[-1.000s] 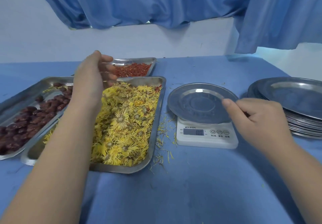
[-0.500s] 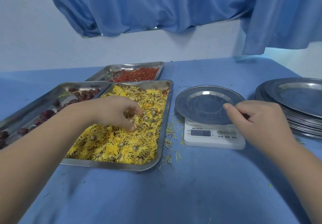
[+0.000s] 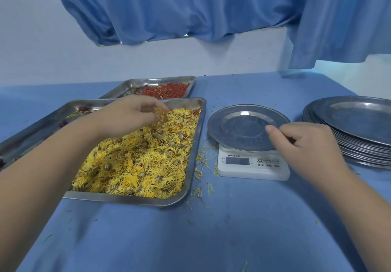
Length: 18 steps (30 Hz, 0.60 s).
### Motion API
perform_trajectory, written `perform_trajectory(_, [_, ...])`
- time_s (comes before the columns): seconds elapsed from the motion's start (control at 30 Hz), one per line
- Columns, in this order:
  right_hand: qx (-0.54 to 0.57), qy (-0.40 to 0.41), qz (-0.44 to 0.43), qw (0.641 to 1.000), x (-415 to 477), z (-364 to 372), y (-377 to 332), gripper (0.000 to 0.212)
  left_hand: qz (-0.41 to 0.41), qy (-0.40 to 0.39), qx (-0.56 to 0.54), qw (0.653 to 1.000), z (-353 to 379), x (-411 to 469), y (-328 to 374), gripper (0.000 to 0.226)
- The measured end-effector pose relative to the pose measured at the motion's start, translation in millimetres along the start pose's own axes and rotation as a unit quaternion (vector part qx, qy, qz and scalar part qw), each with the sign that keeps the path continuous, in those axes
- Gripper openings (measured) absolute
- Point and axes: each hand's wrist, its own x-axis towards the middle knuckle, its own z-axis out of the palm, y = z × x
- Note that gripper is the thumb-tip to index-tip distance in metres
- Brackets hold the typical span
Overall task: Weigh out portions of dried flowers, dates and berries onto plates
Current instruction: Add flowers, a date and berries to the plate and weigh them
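**tray_guy:** While my left hand (image 3: 129, 114) is up over the far end of the flower tray (image 3: 191, 166), its fingers (image 3: 157, 114) are pinched shut on a small clump of dried flowers (image 3: 135, 166), lifted just clear of the yellow pile.

**scale_nerd:** And the other hand?

**tray_guy:** My right hand (image 3: 304, 144) sits at the near right edge of the empty plate (image 3: 239, 128) on the scale (image 3: 254, 166). Thumb lies on the rim, the rest curled in under it, so it looks like a grip on the plate, though the underside is hidden.

**scale_nerd:** Where's the other stuff?

**tray_guy:** Dates (image 3: 83, 108) are in the tray (image 3: 69, 106) to the left, mostly behind my arm. Berries (image 3: 167, 90) are in the far tray (image 3: 156, 80). Spare plates (image 3: 359, 121) are stacked on the right, near the scale. Loose petals (image 3: 203, 157) are scattered on the blue surface (image 3: 211, 229) between flower tray and scale.
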Motion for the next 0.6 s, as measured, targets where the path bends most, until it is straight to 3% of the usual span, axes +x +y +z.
perform_trajectory(0.1, [0.006,0.002,0.01,1.0,-0.1,-0.5,1.9,0.055,0.017,0.007,-0.084,0.996,10.9,6.2,18.7,0.024])
perform_trajectory(0.33, [0.027,0.008,0.038,0.999,1.5,-1.7,6.9,0.055,0.058,-0.024,-0.128,0.99,60.7,62.1,77.6,0.032])
perform_trajectory(0.6, [0.044,-0.009,0.029,0.999,1.2,0.5,6.7,0.054,0.085,-0.082,0.039,0.992,93.1,94.1,100.8,0.054])
